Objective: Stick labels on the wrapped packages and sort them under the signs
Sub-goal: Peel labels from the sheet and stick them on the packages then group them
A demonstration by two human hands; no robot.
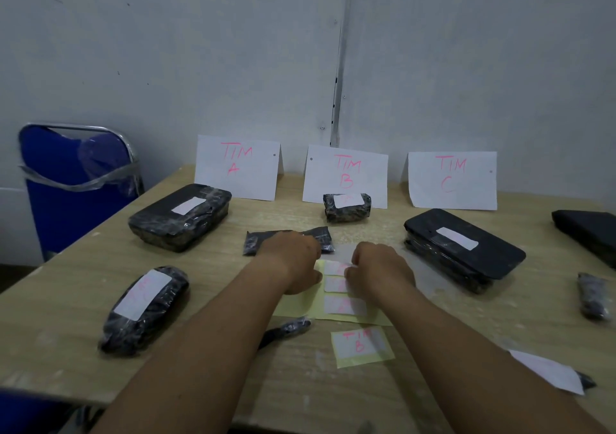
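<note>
Both hands down on the yellow label sheet (301,303)

Left hand (293,260) and right hand (380,268) pinch at its top labels (can't tell either grip for sure). Just behind the sheet lies a small unlabeled package (253,242); the TIM B sign (345,175) stands further back on the tabletop (66,317).

A light wood-grain table (66,317) stands against a pale grey wall (166,50). Left of the table is a blue chair (66,180) with a metal frame. Above the table, a vertical seam (340,67) splits the wall.
</note>
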